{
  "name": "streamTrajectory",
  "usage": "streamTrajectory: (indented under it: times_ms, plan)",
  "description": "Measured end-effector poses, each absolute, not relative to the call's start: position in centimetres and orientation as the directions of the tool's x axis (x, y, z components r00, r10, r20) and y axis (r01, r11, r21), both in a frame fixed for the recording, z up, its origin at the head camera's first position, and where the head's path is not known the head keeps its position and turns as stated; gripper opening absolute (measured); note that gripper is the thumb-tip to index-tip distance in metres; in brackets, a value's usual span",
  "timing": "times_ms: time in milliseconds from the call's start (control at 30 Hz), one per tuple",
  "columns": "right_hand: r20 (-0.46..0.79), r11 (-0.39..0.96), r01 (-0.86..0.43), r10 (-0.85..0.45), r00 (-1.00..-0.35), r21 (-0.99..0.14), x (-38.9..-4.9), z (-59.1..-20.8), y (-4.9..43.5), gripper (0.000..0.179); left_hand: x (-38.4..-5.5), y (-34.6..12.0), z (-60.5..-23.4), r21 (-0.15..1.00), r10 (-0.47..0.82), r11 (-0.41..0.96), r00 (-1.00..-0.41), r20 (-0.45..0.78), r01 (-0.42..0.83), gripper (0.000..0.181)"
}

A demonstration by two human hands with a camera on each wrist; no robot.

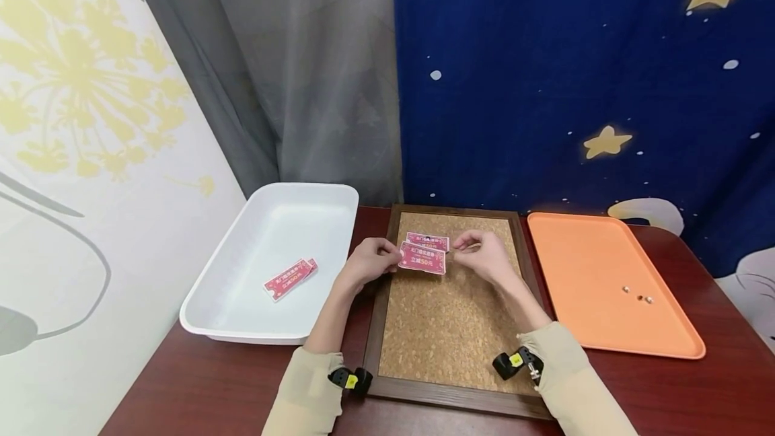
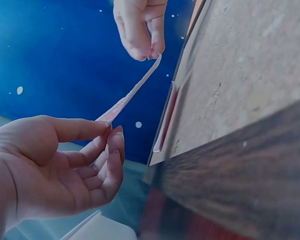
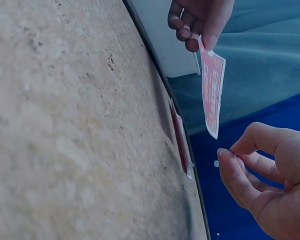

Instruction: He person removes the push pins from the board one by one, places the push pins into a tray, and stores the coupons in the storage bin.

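Observation:
My left hand point(image 1: 371, 261) pinches a red-and-white paper coupon point(image 1: 422, 259) by its left end, thumb against fingers. The coupon is held above the cork board point(image 1: 448, 328), in front of another coupon point(image 1: 426, 239) lying flat near the board's top, with a small dark dot at its upper edge. To the right, my right hand point(image 1: 484, 256) has thumb and forefinger pinched together. A tiny dark thing, seemingly a thumbtack point(image 3: 234, 154), shows between those fingertips, mostly hidden. In the right wrist view a gap separates these fingertips from the held coupon.
On the left stands a white tub point(image 1: 242, 315) with overlapping coupons point(image 1: 290, 279) in it. An orange tray point(image 1: 596, 254) on the right bears a few small thumbtacks point(image 1: 649, 300). A dark wooden frame point(image 1: 378, 348) borders the cork. Curtains point(image 1: 545, 86) hang behind the table.

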State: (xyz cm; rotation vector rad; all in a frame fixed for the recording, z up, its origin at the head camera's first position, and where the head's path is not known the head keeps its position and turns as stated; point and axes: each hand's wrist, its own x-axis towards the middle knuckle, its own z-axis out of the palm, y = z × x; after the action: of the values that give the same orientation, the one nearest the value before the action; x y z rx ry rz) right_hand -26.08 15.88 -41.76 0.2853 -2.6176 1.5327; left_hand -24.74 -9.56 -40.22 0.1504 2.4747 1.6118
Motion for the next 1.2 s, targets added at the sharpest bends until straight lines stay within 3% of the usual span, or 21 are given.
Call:
streamTrajectory:
  times_ms: [400,667,1200]
  plan:
    - [0.203,0.567,-0.196,-0.052,-0.978,-0.800,-24.6,-40.2,18.1,0.009,-23.6,-11.9,-39.1,0.939,0.172,0.343,-0.984,-0.037,0.025,0.011]
    - [0.182,0.463,-0.202,-0.088,-0.979,-0.863,-23.8,-39.9,19.9,0.011,-23.1,-14.2,-38.5,0.938,0.165,0.343,-0.986,-0.016,0.042,0.014]
    - [0.313,0.544,-0.251,0.024,-0.949,-0.801,-22.3,-40.1,23.4,0.017,-22.2,-18.4,-37.8,0.907,0.123,0.418,-0.992,0.004,0.055,0.019]
